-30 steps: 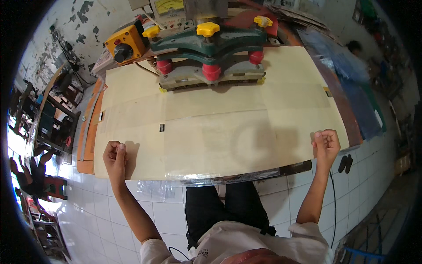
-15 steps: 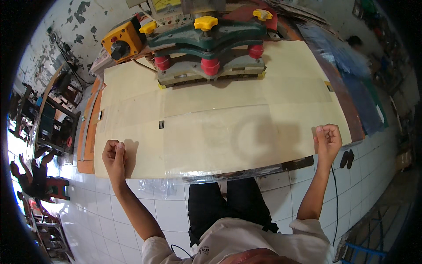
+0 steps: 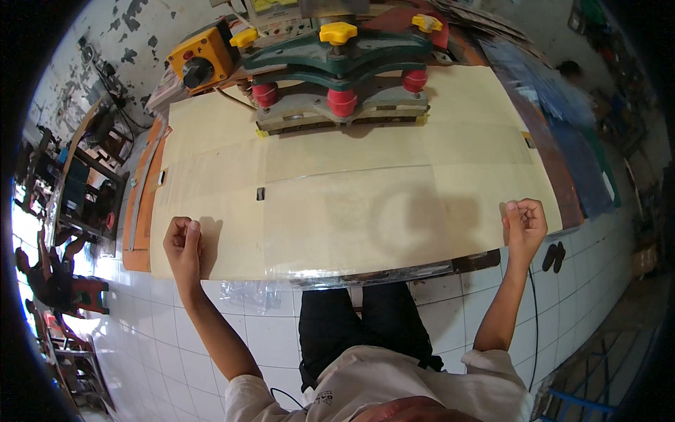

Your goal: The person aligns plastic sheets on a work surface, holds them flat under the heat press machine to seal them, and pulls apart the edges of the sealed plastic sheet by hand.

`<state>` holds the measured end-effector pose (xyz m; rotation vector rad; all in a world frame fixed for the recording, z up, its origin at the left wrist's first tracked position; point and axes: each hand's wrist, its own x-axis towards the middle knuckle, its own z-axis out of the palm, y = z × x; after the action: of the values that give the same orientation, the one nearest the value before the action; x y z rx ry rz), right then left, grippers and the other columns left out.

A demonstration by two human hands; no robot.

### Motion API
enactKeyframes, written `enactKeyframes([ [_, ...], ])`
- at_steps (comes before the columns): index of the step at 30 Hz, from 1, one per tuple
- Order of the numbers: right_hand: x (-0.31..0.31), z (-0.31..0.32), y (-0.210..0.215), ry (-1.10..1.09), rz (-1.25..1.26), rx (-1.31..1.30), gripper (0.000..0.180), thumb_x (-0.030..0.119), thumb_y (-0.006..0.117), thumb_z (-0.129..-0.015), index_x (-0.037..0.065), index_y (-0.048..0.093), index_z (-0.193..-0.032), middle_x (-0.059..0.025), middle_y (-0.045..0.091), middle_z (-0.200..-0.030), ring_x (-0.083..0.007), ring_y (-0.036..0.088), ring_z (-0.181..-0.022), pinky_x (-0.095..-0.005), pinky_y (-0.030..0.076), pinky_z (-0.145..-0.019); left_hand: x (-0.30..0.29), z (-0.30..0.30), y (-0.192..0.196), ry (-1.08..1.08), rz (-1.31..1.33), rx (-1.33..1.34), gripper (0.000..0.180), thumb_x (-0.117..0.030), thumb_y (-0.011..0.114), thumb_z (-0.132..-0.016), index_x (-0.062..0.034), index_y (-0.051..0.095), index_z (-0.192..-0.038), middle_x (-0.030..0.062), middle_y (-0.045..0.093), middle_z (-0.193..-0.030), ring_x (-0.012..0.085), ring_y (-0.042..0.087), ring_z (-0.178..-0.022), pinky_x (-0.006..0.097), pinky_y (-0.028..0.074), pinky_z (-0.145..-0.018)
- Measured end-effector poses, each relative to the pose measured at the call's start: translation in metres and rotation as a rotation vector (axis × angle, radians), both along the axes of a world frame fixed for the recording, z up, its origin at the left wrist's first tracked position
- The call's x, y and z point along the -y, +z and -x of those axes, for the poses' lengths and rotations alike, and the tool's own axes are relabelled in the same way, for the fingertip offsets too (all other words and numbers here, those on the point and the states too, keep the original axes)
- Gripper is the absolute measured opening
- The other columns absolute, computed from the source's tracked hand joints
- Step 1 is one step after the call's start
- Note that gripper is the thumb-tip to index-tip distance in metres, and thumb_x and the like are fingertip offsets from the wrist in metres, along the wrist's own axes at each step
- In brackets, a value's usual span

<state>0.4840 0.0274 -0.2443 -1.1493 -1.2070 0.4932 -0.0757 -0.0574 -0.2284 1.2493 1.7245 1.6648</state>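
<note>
Cream board (image 3: 344, 151), dark-green press (image 3: 343, 76)

The thin, transparent, rectangular plastic sheet (image 3: 344, 232) is looking smooth and glossy; the broad cream worktop (image 3: 204, 118) is looking matt. The dark-green, wing-shaped metal bracket (image 3: 341, 60) is showing dull paint.

Patchy wall (image 3: 167, 39), white tiled floor (image 3: 273, 337)
</note>
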Motion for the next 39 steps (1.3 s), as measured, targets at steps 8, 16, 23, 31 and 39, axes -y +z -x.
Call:
enactKeyframes([
  [8, 0.0013, 0.0029, 0.0023, 0.003, 0.001, -0.007, 0.017, 0.012, 0.073, -0.092, 0.007, 0.058, -0.089, 0.0034, 0.056, -0.073, -0.002, 0.049, -0.062, -0.0173, 0.043, -0.055, -0.0014, 0.0028, -0.0048, -0.017, -0.016, -0.002, 0.022, -0.022, 0.067, -0.097, -0.0084, 0.055, -0.085, -0.0065, 0.046, -0.065, 0.0018, 0.039, -0.055, 0.019, 0.028, -0.049],
  [16, 0.0001, 0.0014, 0.0013, 0.004, -0.017, 0.011, 0.017, 0.013, 0.073, -0.093, 0.007, 0.058, -0.088, 0.0035, 0.056, -0.072, -0.0025, 0.049, -0.06, -0.0176, 0.042, -0.055, -0.0012, 0.0052, -0.0055, -0.016, -0.023, 0.001, 0.021, -0.022, 0.067, -0.098, -0.0083, 0.056, -0.086, -0.0068, 0.047, -0.064, 0.0016, 0.04, -0.055, 0.019, 0.029, -0.049],
  [23, -0.0004, -0.001, -0.0008, 0.02, -0.024, 0.004, 0.018, 0.014, 0.073, -0.093, 0.007, 0.058, -0.089, 0.0037, 0.056, -0.072, -0.0022, 0.049, -0.06, -0.0173, 0.042, -0.055, -0.0016, 0.0029, -0.0038, -0.03, -0.023, 0.003, 0.02, -0.02, 0.066, -0.098, -0.0083, 0.056, -0.086, -0.0067, 0.047, -0.064, 0.0016, 0.04, -0.055, 0.019, 0.028, -0.049],
  [31, -0.0018, -0.001, -0.0016, 0.034, -0.03, 0.005, 0.018, 0.014, 0.073, -0.093, 0.007, 0.057, -0.088, 0.0046, 0.055, -0.073, -0.0008, 0.047, -0.061, -0.0164, 0.041, -0.054, -0.0001, 0.0045, -0.0038, -0.015, -0.01, -0.036, 0.019, -0.02, 0.066, -0.098, -0.0086, 0.056, -0.086, -0.007, 0.047, -0.065, 0.0013, 0.04, -0.056, 0.02, 0.028, -0.049],
  [39, -0.0019, -0.002, 0.0027, 0.035, 0.015, -0.007, 0.016, 0.008, 0.071, -0.093, 0.005, 0.056, -0.09, 0.0028, 0.055, -0.07, -0.0024, 0.048, -0.059, -0.0181, 0.037, -0.053, -0.0005, 0.0007, 0.001, -0.043, -0.033, 0.032, 0.021, -0.02, 0.066, -0.098, -0.0075, 0.056, -0.086, -0.0071, 0.048, -0.068, 0.0012, 0.04, -0.058, 0.02, 0.028, -0.051],
])
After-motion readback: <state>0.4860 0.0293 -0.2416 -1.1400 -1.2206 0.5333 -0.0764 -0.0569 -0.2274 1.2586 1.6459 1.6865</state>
